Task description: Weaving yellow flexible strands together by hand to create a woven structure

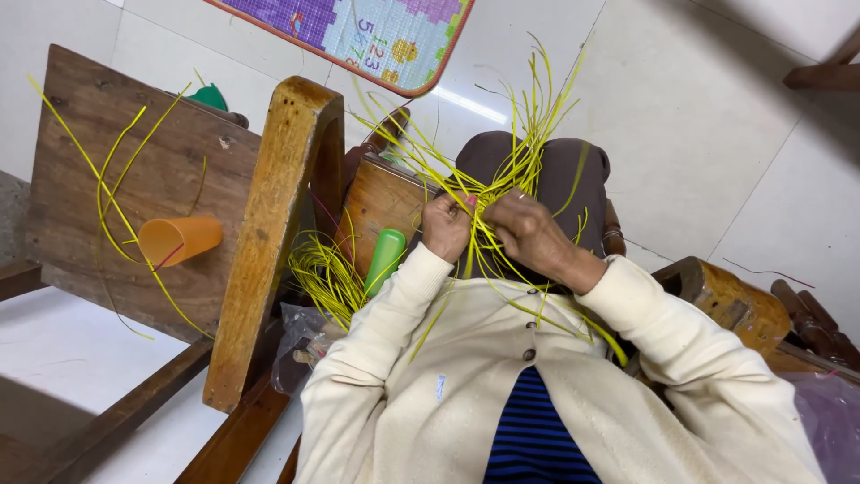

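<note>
My left hand and my right hand meet close together in front of my chest, both closed on a bundle of thin yellow strips. The strips cross between my fingers and fan upward and outward above my hands. Some strip ends trail down over my cream cardigan. A ring shows on one finger of my right hand. My dark trouser knees lie just beyond the hands.
A wooden chair stands at the left, with an orange cup and loose yellow strips on a wooden board. More strips and a green bottle lie beside my left arm. A colourful mat lies on the tiled floor.
</note>
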